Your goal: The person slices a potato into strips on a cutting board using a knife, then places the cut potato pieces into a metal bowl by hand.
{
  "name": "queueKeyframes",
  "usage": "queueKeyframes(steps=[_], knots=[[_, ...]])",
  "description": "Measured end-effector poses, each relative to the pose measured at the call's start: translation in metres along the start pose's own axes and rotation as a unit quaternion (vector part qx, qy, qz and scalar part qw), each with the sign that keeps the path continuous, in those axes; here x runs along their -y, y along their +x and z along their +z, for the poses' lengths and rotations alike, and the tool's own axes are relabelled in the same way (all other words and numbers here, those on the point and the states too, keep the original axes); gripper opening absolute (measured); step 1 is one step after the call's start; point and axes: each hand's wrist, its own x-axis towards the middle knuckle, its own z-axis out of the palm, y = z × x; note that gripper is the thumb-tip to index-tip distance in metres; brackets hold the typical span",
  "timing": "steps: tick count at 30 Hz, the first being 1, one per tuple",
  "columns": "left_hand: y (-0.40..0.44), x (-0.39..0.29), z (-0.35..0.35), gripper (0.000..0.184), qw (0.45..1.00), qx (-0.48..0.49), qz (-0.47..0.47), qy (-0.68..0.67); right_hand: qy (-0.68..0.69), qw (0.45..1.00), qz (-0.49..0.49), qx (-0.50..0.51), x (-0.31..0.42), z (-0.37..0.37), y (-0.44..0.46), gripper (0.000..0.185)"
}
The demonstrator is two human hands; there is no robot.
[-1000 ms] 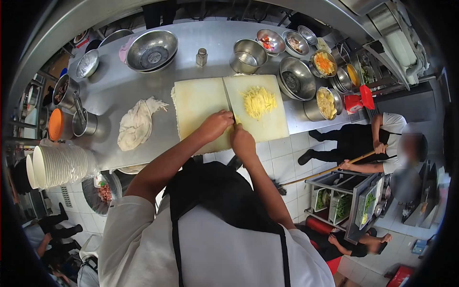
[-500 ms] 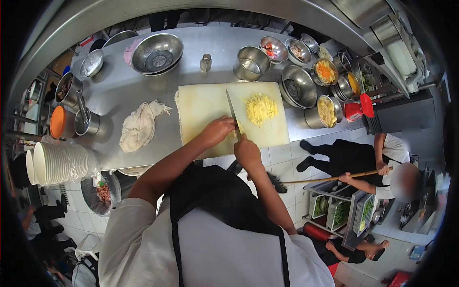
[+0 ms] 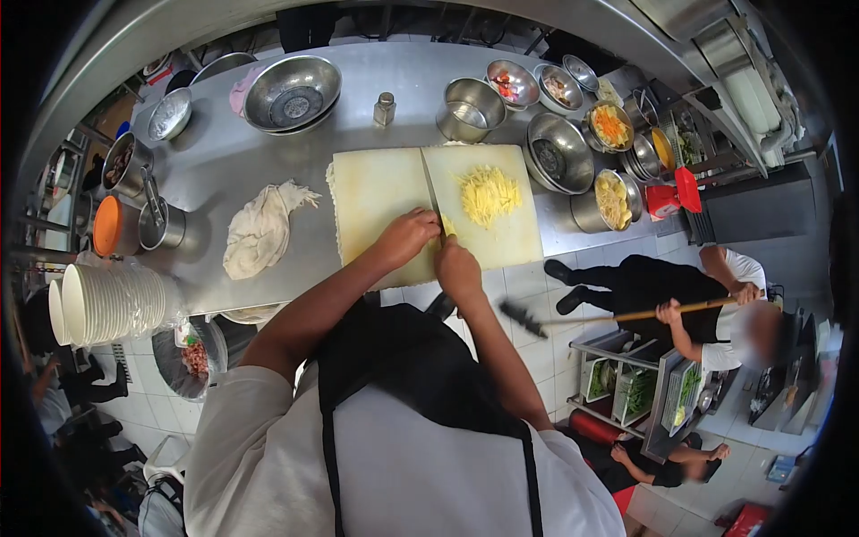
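My right hand [image 3: 460,268] is wrapped round the handle of a kitchen knife [image 3: 431,183], whose long blade points away from me over a white cutting board [image 3: 376,188]. Close against the blade's left side, my left hand [image 3: 412,234] has its fingers bent together; whatever they press on is hidden beneath them. A few pale yellow slivers [image 3: 448,225] lie just right of the blade, near both hands. Farther right on the board rests a loose heap of thin yellow strips [image 3: 489,194].
A crumpled cloth [image 3: 262,231] lies left of the board. Beyond it stand a large steel bowl [image 3: 293,92], a shaker [image 3: 385,108] and a steel pot [image 3: 471,109]. Bowls of cut food [image 3: 610,126] line the right side. Another person [image 3: 689,300] holds a long-handled broom [image 3: 523,317].
The other person's broom has shifted and its handle swung upward. My hands stay at nearly the same spot on the board, the knife still between them.
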Motion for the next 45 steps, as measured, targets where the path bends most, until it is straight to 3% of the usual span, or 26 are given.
queueKeyframes(steps=[4, 9, 13, 17, 22, 25, 31, 34, 40, 45], knots=[[0.000, 0.007, 0.002, 0.012, 1.000, 0.002, 0.017, 0.023, -0.035, 0.998, 0.017, 0.039, 0.010, -0.024, -0.021, 0.021], [0.000, 0.008, 0.004, 0.011, 0.999, 0.041, -0.002, 0.028, 0.006, 1.000, -0.004, -0.007, 0.001, 0.000, 0.002, 0.023], [-0.001, 0.009, 0.004, 0.010, 0.999, 0.019, 0.017, 0.028, -0.002, 0.999, 0.017, 0.029, 0.007, -0.020, -0.015, 0.025], [0.000, 0.005, 0.003, 0.010, 0.999, 0.010, 0.014, 0.031, -0.004, 1.000, -0.009, -0.020, -0.004, 0.014, 0.001, 0.023], [-0.001, 0.005, 0.001, 0.012, 1.000, 0.005, 0.007, 0.023, -0.005, 1.000, -0.007, 0.014, 0.009, -0.016, -0.007, 0.024], [-0.005, 0.008, 0.005, 0.010, 1.000, -0.002, 0.012, 0.016, 0.013, 0.999, 0.033, 0.013, 0.007, 0.000, -0.004, 0.025], [-0.004, 0.012, 0.006, 0.008, 1.000, -0.003, 0.002, 0.015, 0.021, 1.000, 0.000, 0.007, 0.009, -0.014, 0.004, 0.025], [-0.008, 0.010, 0.008, 0.006, 1.000, -0.019, 0.005, 0.015, 0.011, 0.998, 0.049, 0.030, 0.012, -0.006, -0.005, 0.026], [-0.005, 0.011, 0.002, 0.006, 0.999, -0.005, 0.007, 0.043, 0.001, 1.000, -0.010, 0.000, 0.008, -0.008, 0.002, 0.020], [-0.006, 0.007, 0.001, 0.007, 0.999, 0.004, -0.003, 0.035, 0.007, 1.000, 0.015, 0.004, 0.011, 0.004, -0.002, 0.022]])
